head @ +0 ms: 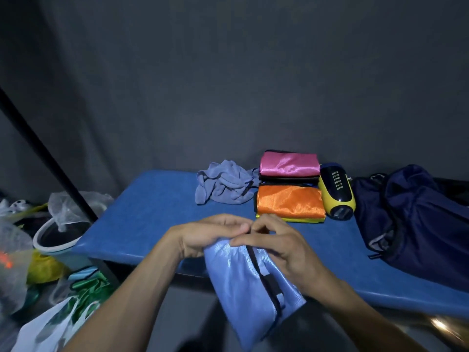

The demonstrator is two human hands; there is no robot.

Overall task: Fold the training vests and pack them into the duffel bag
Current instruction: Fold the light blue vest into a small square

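A: Where is the vest now?

B: The blue vest (250, 283) hangs in front of the person, over the near edge of the table (152, 199). It does not lie flat. Both hands hold it at its top edge, close together and almost touching.

A: How do the hands hold it?

B: The left hand (210, 235) has its fingers curled over the upper edge of the cloth. The right hand (274, 247) pinches the same edge, next to the black trim that runs down the vest.

A: How will this cloth behave?

B: I think it is very light, thin and shiny, so probably slippery. It has no stiffness; it drops straight down from the hands. A fold may slide open if nobody presses it.

A: Then where is it best to take it?

B: At the trim or the corners, I believe, because the seam is thicker and gives more grip than the smooth middle.

A: And the rest?

B: An orange vest (290, 201) and a pink vest (289, 163) lie folded on stacks at the far side. The bag (416, 219), dark blue, is on the right end of the table, well apart from the hands.
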